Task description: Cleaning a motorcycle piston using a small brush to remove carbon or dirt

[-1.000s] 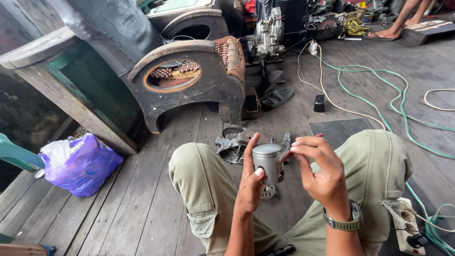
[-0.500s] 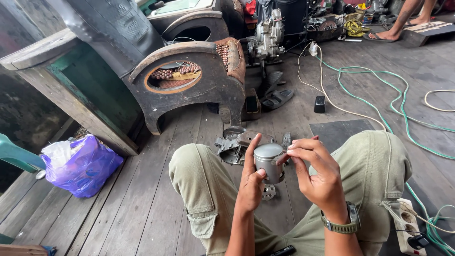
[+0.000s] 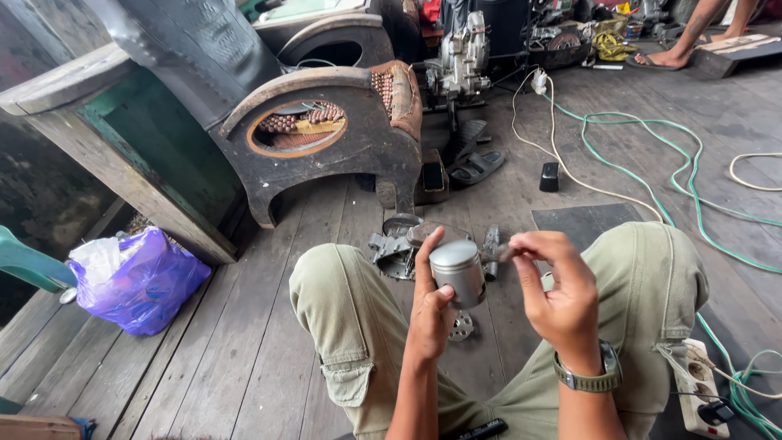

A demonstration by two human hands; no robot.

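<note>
Left hand [image 3: 429, 305] grips grey metal piston [image 3: 459, 271]; right hand [image 3: 554, 287] just beside, fingertips pinched near its top

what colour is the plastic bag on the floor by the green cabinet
Purple plastic bag, with some white showing at its top; clearest in the head view.

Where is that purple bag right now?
In the head view, the purple bag lies on the plank floor at lower left, beside the green cabinet, left of the person's knee.
</note>
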